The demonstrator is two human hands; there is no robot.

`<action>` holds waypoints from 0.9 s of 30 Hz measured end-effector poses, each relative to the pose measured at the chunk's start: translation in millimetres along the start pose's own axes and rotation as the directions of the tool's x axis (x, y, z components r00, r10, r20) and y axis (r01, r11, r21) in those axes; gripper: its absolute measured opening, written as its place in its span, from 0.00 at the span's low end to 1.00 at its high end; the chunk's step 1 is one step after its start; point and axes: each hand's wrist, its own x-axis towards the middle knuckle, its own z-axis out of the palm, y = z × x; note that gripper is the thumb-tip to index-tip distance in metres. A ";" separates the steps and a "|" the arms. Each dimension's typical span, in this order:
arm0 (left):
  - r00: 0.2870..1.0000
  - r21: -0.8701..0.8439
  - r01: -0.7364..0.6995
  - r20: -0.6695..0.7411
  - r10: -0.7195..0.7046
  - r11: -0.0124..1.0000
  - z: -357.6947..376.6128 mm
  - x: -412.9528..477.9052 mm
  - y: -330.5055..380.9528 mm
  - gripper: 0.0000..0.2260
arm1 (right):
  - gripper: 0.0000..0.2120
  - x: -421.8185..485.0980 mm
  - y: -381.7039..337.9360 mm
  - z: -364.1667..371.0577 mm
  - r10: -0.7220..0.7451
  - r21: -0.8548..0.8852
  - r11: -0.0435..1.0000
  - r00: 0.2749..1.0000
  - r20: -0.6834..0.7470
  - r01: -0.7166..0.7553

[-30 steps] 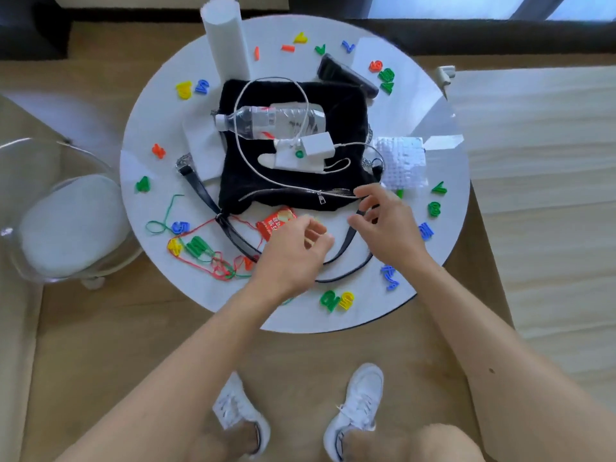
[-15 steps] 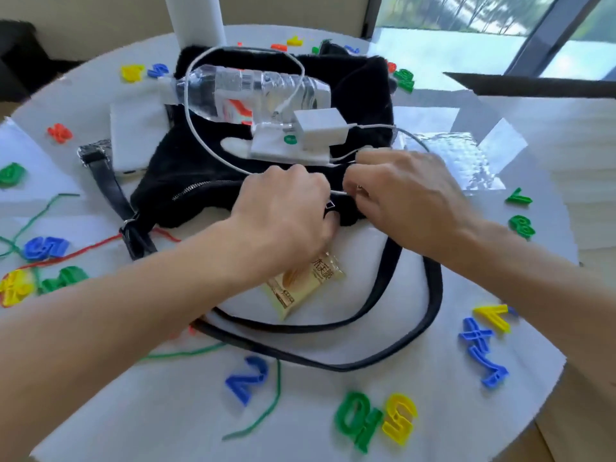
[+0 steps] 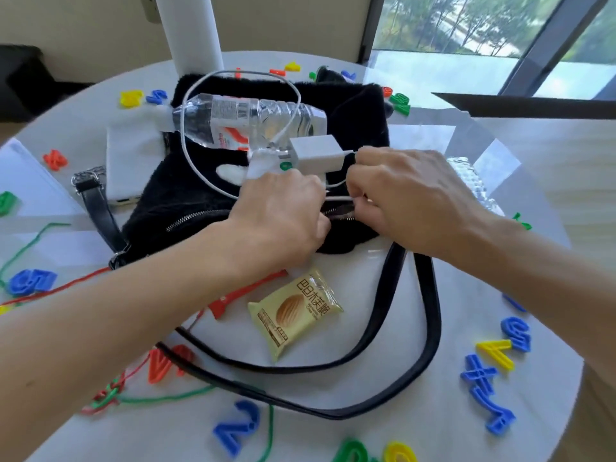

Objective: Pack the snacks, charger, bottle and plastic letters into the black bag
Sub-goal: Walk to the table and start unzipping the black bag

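At the far left of the round white worktop [image 3: 313,438], plastic letters [image 3: 31,281] lie loose beside a green string [image 3: 30,241] and a red string [image 3: 60,288]. More letters are scattered along the back rim and the near edge. Next comes a flat white box [image 3: 131,161], touching the left side of the black bag [image 3: 186,198]. A white post [image 3: 188,28] stands behind them.

The bag lies flat in the middle of the worktop with its zip facing the person. Its strap [image 3: 430,328] loops out over the near side. On top of the bag the bottle [image 3: 240,120] lies on its side, cap to the left. The white charger [image 3: 318,155] sits just in front of the bottle, and its cable [image 3: 185,128] curls round the bottle's neck.

The left hand [image 3: 280,218] has its fingers curled down onto the bag's front edge at the zip, gripping it. Below that forearm a red snack [image 3: 246,291] shows partly. A yellow snack [image 3: 295,311] lies just beside the red one, inside the strap's loop.

The right hand [image 3: 410,201] is curled tight and pinches the bag at the zip, close to the left hand. I cannot tell whether it has the pull or the fabric.

Further right, a sheet of bubble wrap [image 3: 473,185] lies partly behind that hand. Blue and yellow letters sit near the right rim.
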 end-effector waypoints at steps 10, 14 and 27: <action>0.998 -0.210 0.043 -0.027 -0.050 0.977 -14.8 -6.1 -15.5 0.12 | 0.07 7.9 6.8 7.7 0.036 0.114 0.993 0.999 0.004 -0.036; 0.999 -0.121 0.003 0.048 0.003 0.993 -2.2 -0.4 -6.4 0.16 | 0.11 4.6 3.1 10.2 -0.049 0.272 0.962 0.998 0.031 0.039; 1.000 -0.296 0.010 0.024 -0.003 0.955 4.5 0.4 -16.3 0.08 | 0.19 2.4 -8.3 20.4 -0.041 0.092 0.995 0.998 0.046 0.036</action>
